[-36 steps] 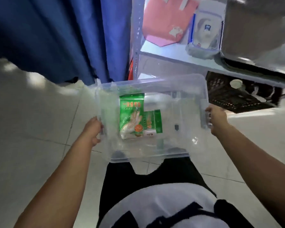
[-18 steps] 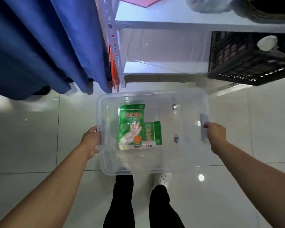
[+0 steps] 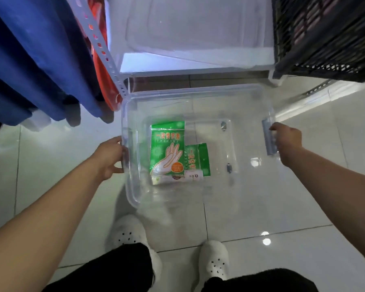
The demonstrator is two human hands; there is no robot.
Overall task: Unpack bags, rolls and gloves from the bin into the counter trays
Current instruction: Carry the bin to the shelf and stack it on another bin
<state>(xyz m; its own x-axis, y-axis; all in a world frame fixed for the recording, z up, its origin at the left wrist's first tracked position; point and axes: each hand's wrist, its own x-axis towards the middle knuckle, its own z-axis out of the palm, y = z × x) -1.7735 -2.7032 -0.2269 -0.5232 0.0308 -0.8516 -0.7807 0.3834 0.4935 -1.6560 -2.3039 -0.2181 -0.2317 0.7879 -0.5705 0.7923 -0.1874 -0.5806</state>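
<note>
Two glove packets (image 3: 168,150) are lying inside clear bin (image 3: 190,90); left hand (image 3: 109,159) is gripping its 9 o'clock rim, right hand (image 3: 287,142) is gripping grey handle (image 3: 269,138) at 3 o'clock.

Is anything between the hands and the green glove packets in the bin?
Nothing visible: the clear bin has no lid, and the glove packets lie uncovered on its bottom. The left hand and right hand grip its sides.

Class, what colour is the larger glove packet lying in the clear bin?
Green, with a white hand outline; the glove packet shows best in the head view.
</note>
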